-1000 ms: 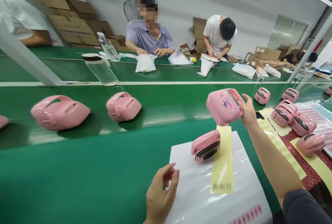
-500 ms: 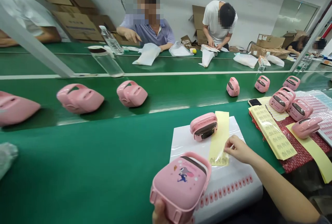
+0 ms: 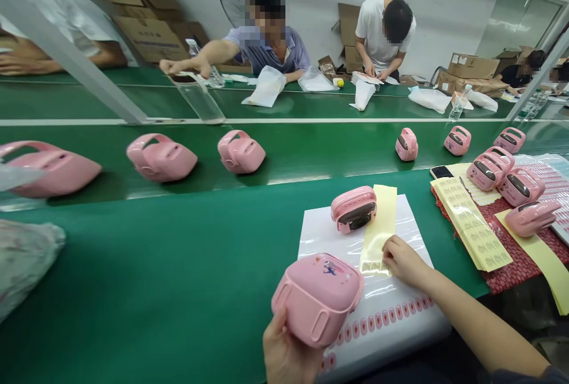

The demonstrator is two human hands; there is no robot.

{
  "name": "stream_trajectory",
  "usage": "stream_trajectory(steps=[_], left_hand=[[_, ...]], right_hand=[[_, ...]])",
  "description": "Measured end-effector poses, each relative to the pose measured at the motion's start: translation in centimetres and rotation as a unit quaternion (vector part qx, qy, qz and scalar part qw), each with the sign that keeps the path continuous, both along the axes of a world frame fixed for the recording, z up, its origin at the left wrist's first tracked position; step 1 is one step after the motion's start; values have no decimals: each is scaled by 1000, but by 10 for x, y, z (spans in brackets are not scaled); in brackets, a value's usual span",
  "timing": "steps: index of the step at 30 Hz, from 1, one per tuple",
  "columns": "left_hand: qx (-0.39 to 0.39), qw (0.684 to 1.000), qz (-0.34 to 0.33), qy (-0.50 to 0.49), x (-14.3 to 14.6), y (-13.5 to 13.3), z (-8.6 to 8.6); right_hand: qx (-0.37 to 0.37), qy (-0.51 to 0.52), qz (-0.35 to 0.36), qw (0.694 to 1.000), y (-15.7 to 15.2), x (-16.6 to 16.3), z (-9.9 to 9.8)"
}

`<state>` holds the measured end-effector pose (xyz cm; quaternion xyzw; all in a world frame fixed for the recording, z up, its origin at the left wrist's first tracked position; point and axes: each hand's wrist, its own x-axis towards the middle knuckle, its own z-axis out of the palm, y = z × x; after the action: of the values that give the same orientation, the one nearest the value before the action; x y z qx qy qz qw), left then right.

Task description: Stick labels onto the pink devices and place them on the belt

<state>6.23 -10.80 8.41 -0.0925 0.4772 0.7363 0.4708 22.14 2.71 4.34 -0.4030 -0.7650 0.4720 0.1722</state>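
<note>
My left hand (image 3: 288,348) grips a pink plastic device with a carry handle (image 3: 317,301) from below, thumb on its side. Its printed face, with a small cartoon figure, is tilted up and away from me. My right hand (image 3: 402,259) pinches the lower right edge of a yellow label strip (image 3: 384,212), beside its bottom row of printed labels. Under the strip lies a white sticker sheet (image 3: 415,230) with a row of small pink stickers. A second pink device (image 3: 354,209), with a dark front panel, stands on the sheet against the strip's left side.
Several pink devices (image 3: 242,152) stand along the green conveyor (image 3: 311,141). At right are more devices (image 3: 521,187), a yellow label stack (image 3: 475,224) and red bubble wrap (image 3: 511,271). A plastic bag (image 3: 26,259) lies at left. Across the belt, a co-worker's hand touches a clear cup (image 3: 200,99).
The held device has tipped so its side now faces me. My right hand stays at the label strip. The co-worker opposite has reached to the cup. More plastic bag shows at left.
</note>
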Motion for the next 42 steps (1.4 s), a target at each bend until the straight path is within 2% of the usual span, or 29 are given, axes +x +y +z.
stream_trajectory(steps=[5, 10, 14, 17, 20, 24, 27, 31, 42], left_hand=[[40, 996, -60, 57, -2, 3, -5], [28, 992, -71, 100, -8, 3, -16], [46, 979, -134, 149, -13, 4, -17], [30, 964, -177, 195, -12, 7, -9], [7, 947, -212, 241, -10, 10, 1], [-1, 918, -258, 300, -11, 15, 6], [24, 896, -299, 327, -14, 18, 4], [32, 888, -322, 327, -16, 19, -1], [37, 918, -259, 298, -10, 20, -2]], right_hand=[[-95, 58, 58, 992, 15, 15, -1], [-204, 118, 94, 967, 26, 23, 7], [-242, 139, 102, 955, 26, 22, 21], [-244, 144, 111, 953, 22, 18, 43], [-185, 122, 156, 963, 15, 9, 79], [-21, 17, 237, 971, -2, -13, 129], [59, -90, 262, 959, -11, -33, 148], [100, -155, 279, 942, -15, -51, 145], [133, -85, 265, 951, -15, -53, 128]])
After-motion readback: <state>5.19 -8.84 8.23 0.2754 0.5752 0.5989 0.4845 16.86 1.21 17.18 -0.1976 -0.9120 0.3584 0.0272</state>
